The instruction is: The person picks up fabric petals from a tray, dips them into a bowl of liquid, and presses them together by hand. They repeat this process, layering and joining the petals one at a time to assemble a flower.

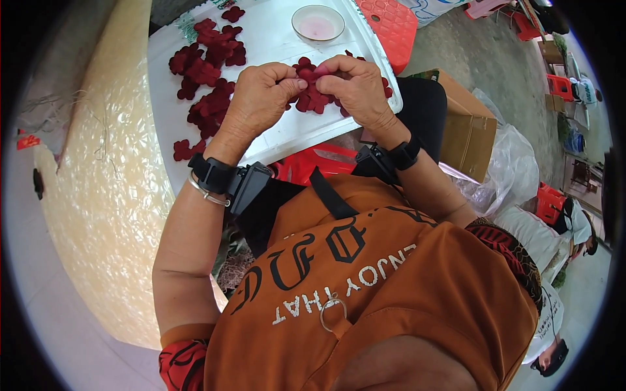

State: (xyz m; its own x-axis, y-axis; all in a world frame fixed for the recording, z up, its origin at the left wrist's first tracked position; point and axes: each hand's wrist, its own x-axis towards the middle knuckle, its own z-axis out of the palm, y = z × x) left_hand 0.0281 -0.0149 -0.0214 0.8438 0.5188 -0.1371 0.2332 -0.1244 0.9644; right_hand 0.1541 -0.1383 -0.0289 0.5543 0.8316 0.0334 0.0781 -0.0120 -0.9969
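Observation:
A dark red fabric flower piece [312,99] with rounded petals is held above a white tray [270,140]. My left hand [266,91] pinches its left side between thumb and forefinger. On the other side, my right hand [357,88] is closed with thumb and fingertips on the same piece. More dark red petal pieces show partly behind and beside my right hand. To the left on the tray lies a loose heap of similar flower pieces [212,107]. A small white bowl [297,32] with pale pinkish contents stands beyond my hands.
A red plastic stool [390,29] is beside the tray's far right corner. An open cardboard box [466,140] and clear plastic bags [512,166] are at the right. A shiny cream sheet [107,169] covers the left side. Other people sit farther off at the right.

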